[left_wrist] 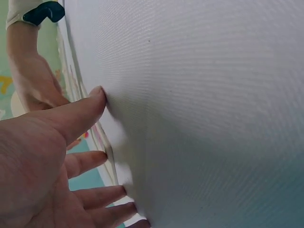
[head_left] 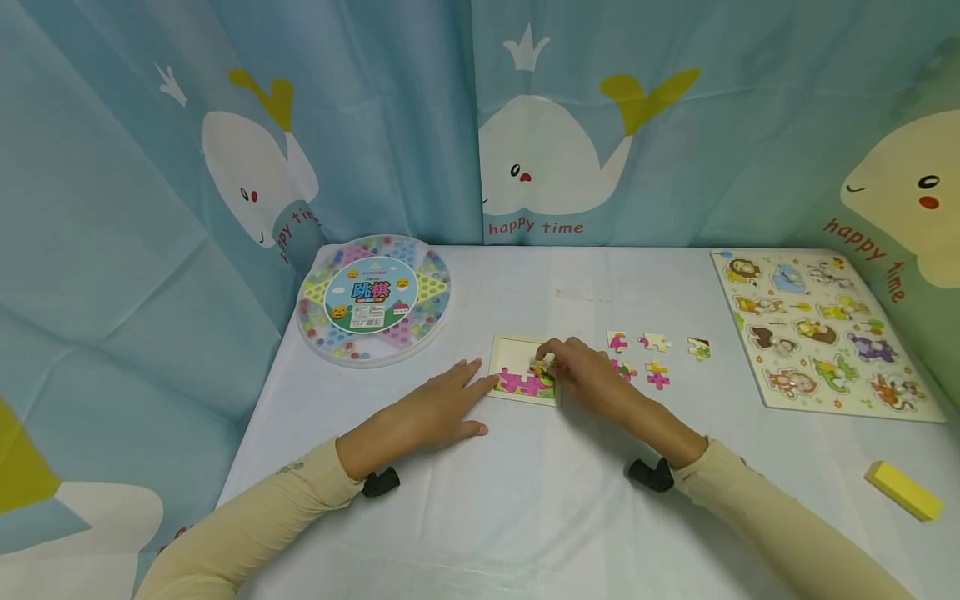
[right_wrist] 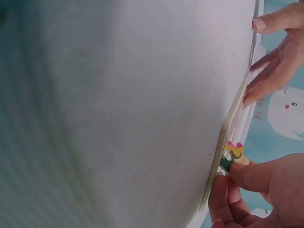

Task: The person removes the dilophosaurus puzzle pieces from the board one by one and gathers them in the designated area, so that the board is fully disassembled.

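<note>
A small jigsaw puzzle tray (head_left: 516, 348) lies on the white table, with joined pink pieces (head_left: 517, 382) along its near side. My left hand (head_left: 438, 408) rests with spread, fairly straight fingers, a fingertip on the tray's left edge and the thumb on the table. Over the tray's right side, my right hand (head_left: 588, 379) pinches a puzzle piece (right_wrist: 234, 151) between thumb and fingers. That piece shows green, yellow and pink and stands tilted at the tray in the right wrist view. Just right of the tray lie several loose puzzle pieces (head_left: 656, 342), some partly behind the right hand.
At the back left is a round Chinese checkers box (head_left: 435, 321) with marbles. An animal peg puzzle board (head_left: 817, 400) lies on the right, and a yellow block (head_left: 903, 490) sits nearer. A blue whale-print curtain (head_left: 405, 167) hangs behind the table.
</note>
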A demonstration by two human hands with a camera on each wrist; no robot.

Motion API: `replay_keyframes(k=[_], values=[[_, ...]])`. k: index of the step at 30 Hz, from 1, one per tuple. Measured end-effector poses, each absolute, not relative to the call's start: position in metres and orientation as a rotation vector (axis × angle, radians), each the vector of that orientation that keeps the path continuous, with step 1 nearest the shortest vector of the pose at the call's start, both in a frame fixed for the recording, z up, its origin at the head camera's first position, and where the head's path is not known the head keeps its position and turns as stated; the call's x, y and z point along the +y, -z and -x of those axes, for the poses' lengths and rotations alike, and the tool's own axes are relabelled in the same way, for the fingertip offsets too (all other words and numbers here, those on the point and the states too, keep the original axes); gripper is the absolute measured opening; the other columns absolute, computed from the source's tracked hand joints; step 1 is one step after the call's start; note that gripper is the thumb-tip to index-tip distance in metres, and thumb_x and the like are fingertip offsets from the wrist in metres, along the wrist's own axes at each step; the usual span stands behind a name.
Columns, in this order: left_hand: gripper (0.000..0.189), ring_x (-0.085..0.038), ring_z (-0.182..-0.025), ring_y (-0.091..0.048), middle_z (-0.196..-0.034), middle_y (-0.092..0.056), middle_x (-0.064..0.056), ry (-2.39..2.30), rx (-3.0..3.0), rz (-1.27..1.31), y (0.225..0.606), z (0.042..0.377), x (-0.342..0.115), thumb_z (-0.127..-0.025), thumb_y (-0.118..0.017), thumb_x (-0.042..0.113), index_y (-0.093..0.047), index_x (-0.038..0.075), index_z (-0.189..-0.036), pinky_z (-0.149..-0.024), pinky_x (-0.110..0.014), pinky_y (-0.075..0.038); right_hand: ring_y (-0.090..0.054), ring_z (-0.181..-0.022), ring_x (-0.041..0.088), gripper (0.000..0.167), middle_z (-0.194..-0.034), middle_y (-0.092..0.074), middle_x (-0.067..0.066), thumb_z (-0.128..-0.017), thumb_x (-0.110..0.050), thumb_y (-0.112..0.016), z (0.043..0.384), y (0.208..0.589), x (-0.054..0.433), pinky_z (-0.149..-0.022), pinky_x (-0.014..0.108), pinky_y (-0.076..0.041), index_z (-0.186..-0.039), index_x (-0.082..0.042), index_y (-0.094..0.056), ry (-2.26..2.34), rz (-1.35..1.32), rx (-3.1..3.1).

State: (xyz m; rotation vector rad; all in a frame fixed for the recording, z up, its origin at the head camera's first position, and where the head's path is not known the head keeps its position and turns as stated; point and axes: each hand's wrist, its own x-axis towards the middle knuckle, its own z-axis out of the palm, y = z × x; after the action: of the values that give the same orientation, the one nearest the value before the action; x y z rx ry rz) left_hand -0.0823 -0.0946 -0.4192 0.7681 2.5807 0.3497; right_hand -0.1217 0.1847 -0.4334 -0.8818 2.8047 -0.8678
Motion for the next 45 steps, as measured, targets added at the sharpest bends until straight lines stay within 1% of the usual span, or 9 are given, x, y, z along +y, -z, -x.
replay_keyframes(k=[6, 12, 22, 27, 32, 34, 39, 42, 45], values=[[0.08, -0.039, -0.16, -0.025, -0.174, -0.024, -0.018, -0.262, 2.625, -0.83, 0.418, 0.079, -0.088, -0.101, -0.07, 0.046, -0.035, 0.014, -0.166, -0.125, -0.054, -0.032, -0.064, -0.093, 0.024, 0.031, -0.098, -0.067, 0.008, -0.098, 0.004, -0.069, 0.122, 0.433, 0.184, -0.076, 0.041, -0.043, -0.123, -0.014, -0.063, 0.874, 0.88, 2.8], [0.078, -0.037, -0.16, -0.027, -0.173, -0.027, -0.018, -0.154, 2.619, -0.952, 0.416, 0.073, -0.072, -0.102, -0.067, 0.047, -0.037, 0.011, -0.165, -0.127, -0.048, -0.032, -0.065, -0.096, 0.025, 0.031, -0.1, -0.068, 0.008, -0.099, 0.002, -0.068, 0.122, 0.432, 0.184, -0.077, 0.041, -0.042, -0.125, -0.015, -0.063, 0.847, 0.863, 2.808], [0.073, -0.033, -0.154, -0.04, -0.166, -0.038, -0.022, -0.087, 2.675, -0.928, 0.413, 0.068, -0.051, -0.104, -0.064, 0.049, -0.043, 0.006, -0.159, -0.12, -0.045, -0.043, -0.064, -0.094, 0.025, 0.031, -0.098, -0.067, 0.007, -0.099, 0.002, -0.069, 0.123, 0.432, 0.183, -0.076, 0.042, -0.043, -0.123, -0.015, -0.063, 0.851, 0.854, 2.806], [0.079, -0.034, -0.148, -0.046, -0.16, -0.044, -0.022, 0.022, 2.722, -0.979, 0.416, 0.069, -0.043, -0.102, -0.06, 0.06, -0.039, 0.015, -0.164, -0.117, -0.044, -0.045, -0.065, -0.094, 0.026, 0.031, -0.098, -0.067, 0.007, -0.099, 0.003, -0.069, 0.123, 0.43, 0.184, -0.077, 0.047, -0.046, -0.123, -0.015, -0.063, 0.855, 0.881, 2.804], [0.082, -0.031, -0.135, -0.051, -0.151, -0.05, -0.019, 0.132, 2.77, -1.057, 0.423, 0.069, -0.04, -0.099, -0.054, 0.072, -0.039, 0.026, -0.165, -0.109, -0.041, -0.048, -0.064, -0.095, 0.025, 0.03, -0.096, -0.067, 0.006, -0.099, 0.002, -0.068, 0.123, 0.43, 0.185, -0.076, 0.045, -0.044, -0.122, -0.015, -0.063, 0.872, 0.882, 2.795], [0.083, -0.029, -0.129, -0.052, -0.146, -0.051, -0.017, 0.151, 2.783, -1.072, 0.423, 0.069, -0.04, -0.098, -0.054, 0.073, -0.04, 0.027, -0.164, -0.104, -0.039, -0.05, -0.064, -0.094, 0.025, 0.029, -0.095, -0.067, 0.005, -0.099, 0.002, -0.068, 0.124, 0.431, 0.185, -0.076, 0.044, -0.044, -0.122, -0.015, -0.063, 0.886, 0.884, 2.792], [0.084, -0.025, -0.119, -0.053, -0.138, -0.053, -0.013, 0.168, 2.796, -1.086, 0.422, 0.069, -0.04, -0.095, -0.057, 0.074, -0.042, 0.028, -0.163, -0.097, -0.035, -0.051, -0.065, -0.092, 0.024, 0.027, -0.098, -0.067, 0.008, -0.099, 0.004, -0.067, 0.125, 0.43, 0.188, -0.081, 0.045, -0.053, -0.121, -0.012, -0.066, 0.985, 0.856, 2.773], [0.084, -0.024, -0.119, -0.052, -0.138, -0.052, -0.013, 0.164, 2.784, -1.081, 0.42, 0.069, -0.04, -0.095, -0.059, 0.074, -0.042, 0.028, -0.164, -0.097, -0.035, -0.051, -0.064, -0.092, 0.024, 0.025, -0.098, -0.066, 0.009, -0.1, 0.004, -0.066, 0.128, 0.424, 0.193, -0.08, 0.041, -0.054, -0.121, -0.011, -0.067, 1.045, 0.794, 2.767], [0.085, -0.026, -0.124, -0.052, -0.142, -0.051, -0.014, 0.151, 2.761, -1.064, 0.419, 0.069, -0.04, -0.095, -0.059, 0.073, -0.04, 0.028, -0.164, -0.101, -0.037, -0.051, -0.064, -0.091, 0.023, 0.025, -0.096, -0.067, 0.008, -0.101, 0.002, -0.066, 0.131, 0.416, 0.205, -0.078, 0.038, -0.051, -0.123, -0.01, -0.067, 1.038, 0.746, 2.776]])
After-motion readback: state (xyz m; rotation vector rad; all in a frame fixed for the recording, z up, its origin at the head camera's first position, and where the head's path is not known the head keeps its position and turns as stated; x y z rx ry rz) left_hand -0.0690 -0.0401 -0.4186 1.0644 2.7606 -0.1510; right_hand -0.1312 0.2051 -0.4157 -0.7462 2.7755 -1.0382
